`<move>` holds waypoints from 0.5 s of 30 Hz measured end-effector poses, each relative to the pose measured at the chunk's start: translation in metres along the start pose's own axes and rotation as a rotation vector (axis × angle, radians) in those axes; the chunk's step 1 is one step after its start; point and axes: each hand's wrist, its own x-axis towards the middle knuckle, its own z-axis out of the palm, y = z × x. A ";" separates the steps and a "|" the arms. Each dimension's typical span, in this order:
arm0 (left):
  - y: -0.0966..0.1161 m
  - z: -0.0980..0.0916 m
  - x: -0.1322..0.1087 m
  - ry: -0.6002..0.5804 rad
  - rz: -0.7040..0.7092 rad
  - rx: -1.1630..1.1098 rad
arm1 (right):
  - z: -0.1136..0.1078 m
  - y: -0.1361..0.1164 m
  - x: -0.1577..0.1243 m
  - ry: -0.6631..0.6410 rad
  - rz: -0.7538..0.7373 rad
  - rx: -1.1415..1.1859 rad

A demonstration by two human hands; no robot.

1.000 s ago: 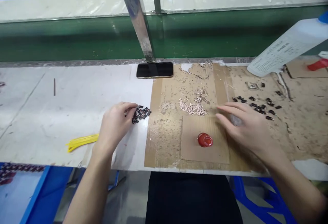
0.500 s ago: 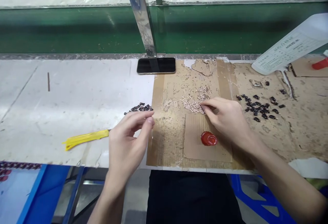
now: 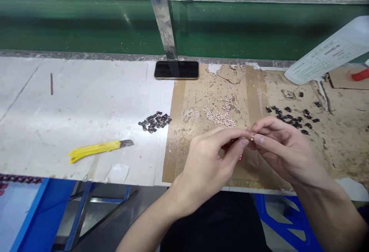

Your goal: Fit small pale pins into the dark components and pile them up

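Observation:
My left hand (image 3: 211,163) and my right hand (image 3: 285,148) meet above the brown cardboard sheet (image 3: 184,148), fingertips almost touching. The left fingers pinch a tiny dark part (image 3: 235,140). Between the right thumb and forefinger sits a tiny pale piece (image 3: 252,138). Both pieces are too small to make out in detail. A heap of pale beads (image 3: 219,116) lies just beyond the hands, and a scatter of small black parts (image 3: 291,119) lies past my right fingers. The hands mostly hide the red blob (image 3: 240,156).
Another cluster of small black parts (image 3: 154,121) lies on the white bench top (image 3: 86,102), near a yellow utility knife (image 3: 95,148). A black phone (image 3: 176,70) rests at the back edge beside a metal post (image 3: 163,17). A white labelled bottle (image 3: 331,50) lies at the right.
My left hand has moved right, away from the black cluster, to meet my right hand, which has lifted from the pale beads. Both now pinch small pieces. The knife's blade now shows.

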 end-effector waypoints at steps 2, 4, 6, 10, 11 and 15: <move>-0.003 0.004 0.002 0.007 0.022 0.008 | 0.002 -0.001 -0.001 -0.017 0.011 0.006; -0.007 0.006 0.005 0.010 0.041 0.039 | 0.002 0.000 0.001 -0.008 0.006 -0.017; -0.011 0.007 0.009 0.015 0.053 0.094 | 0.001 0.001 0.007 0.042 -0.028 -0.070; -0.020 0.005 0.015 0.070 0.057 0.189 | 0.000 0.009 0.030 0.189 -0.138 -0.257; -0.022 0.005 0.016 0.078 0.049 0.209 | 0.000 0.012 0.037 0.211 -0.154 -0.291; -0.028 0.006 0.020 0.083 0.036 0.302 | -0.002 0.021 0.051 0.244 -0.180 -0.328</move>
